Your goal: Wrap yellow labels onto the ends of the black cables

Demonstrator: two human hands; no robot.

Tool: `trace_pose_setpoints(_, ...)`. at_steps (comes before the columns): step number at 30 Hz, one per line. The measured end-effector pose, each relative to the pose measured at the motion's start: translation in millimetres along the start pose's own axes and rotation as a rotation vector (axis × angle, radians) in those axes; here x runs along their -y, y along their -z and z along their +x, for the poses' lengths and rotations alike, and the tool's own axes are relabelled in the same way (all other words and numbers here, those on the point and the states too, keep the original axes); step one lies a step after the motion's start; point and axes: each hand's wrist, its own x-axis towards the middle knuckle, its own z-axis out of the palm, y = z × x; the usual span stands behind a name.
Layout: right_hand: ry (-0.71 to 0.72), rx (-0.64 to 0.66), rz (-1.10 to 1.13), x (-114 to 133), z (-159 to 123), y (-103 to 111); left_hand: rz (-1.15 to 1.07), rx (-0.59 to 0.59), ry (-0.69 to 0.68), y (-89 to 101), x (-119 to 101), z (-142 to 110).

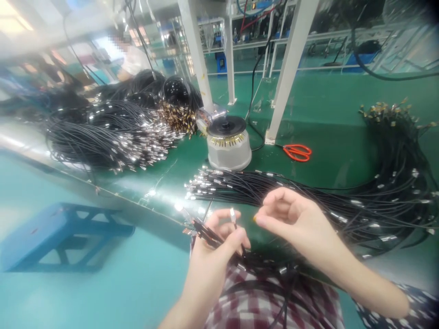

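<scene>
My left hand is closed around a bunch of thin black cables whose ends poke out to the left. Between its thumb and fingers one cable end with a silver-white tip stands up. To the right of it, my right hand pinches a tiny yellow piece between thumb and forefinger; its kind is too small to make out. Behind both hands a bundle of black cables with silver ends lies across the green table. More cable hangs over my checked lap.
Behind the bundle stands a round white device with a black disc and yellow pieces round its rim. Orange-handled scissors lie by a white post. Cable heaps fill the left side. A blue stool stands on the floor.
</scene>
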Motion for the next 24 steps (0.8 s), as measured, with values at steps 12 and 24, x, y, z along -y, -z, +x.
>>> trace_pose_setpoints(12,-0.006,0.241,0.092,16,8,-9,0.051,-0.015,-0.042,-1.0,2,-6)
trace_pose_setpoints(24,0.006,0.209,-0.034,21,10,-7,0.094,0.006,-0.03,-6.2,-3,-10)
